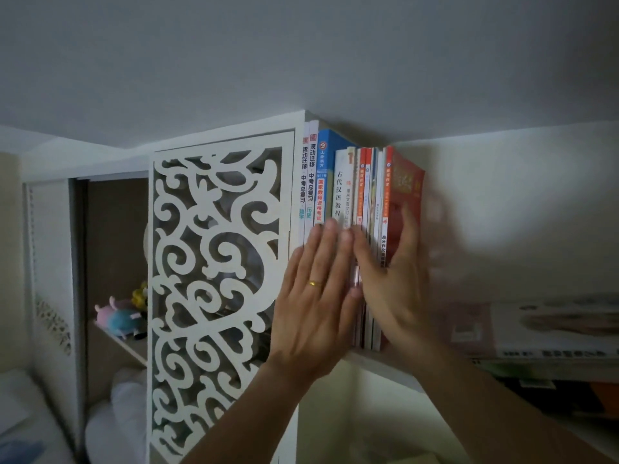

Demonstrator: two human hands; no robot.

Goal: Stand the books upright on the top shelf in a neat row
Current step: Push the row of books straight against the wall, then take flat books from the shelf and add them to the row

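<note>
Books (pixel 355 195) stand upright in a row on the top shelf (pixel 378 360), spines outward, packed against the shelf's left wall. Leftmost: two white spines, then a blue one, a white one with black characters, several thin orange and white spines, and a red-covered book (pixel 407 185) at the right end, its front cover exposed.

Head view, surroundings: a white fretwork panel (pixel 217 262) with scroll cut-outs stands just left of the row. Behind and left of it is an open compartment with soft toys (pixel 120 316) on its shelf. Right of the row, on the same shelf level, a stack of flat-lying books (pixel 552 329) is blurred; titles unreadable. A plain wall lies behind, with the ceiling close above the book tops.

Hands: left hand (pixel 315 293) is flat, fingers straight and together, palm against the lower spines on the left part of the row; a gold ring (pixel 314 283) is on one finger. Right hand (pixel 392 279) is also spread flat, fingers straight, pressing the spines at the right part, its thumb lying up against the red cover. The two hands touch at their inner edges. Neither grips anything. The right hand is motion-blurred.
</note>
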